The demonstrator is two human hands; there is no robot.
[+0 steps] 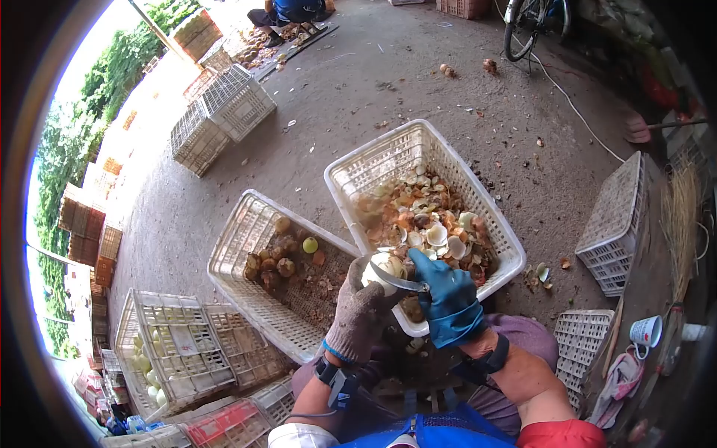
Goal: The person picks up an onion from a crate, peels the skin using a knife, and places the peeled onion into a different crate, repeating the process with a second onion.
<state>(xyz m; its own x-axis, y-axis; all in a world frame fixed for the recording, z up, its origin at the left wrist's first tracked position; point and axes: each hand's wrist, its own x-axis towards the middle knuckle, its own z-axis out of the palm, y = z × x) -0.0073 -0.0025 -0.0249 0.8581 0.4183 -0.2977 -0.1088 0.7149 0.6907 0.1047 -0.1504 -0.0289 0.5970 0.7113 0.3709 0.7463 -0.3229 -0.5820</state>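
Note:
My left hand, in a grey-brown knit glove, is closed around a pale peeled onion. My right hand, in a blue rubber glove, grips a knife with a curved blade. The blade lies against the onion's near side; much of the handle is hidden in the glove. Both hands are over the near edge of a white plastic crate heaped with onion skins. Left of it, a second white crate holds several unpeeled onions and loose skins.
At lower left, a crate contains pale onions. More crates stand at far left and right. A white mug and a straw broom are at right. Another person sits at the back, near a bicycle.

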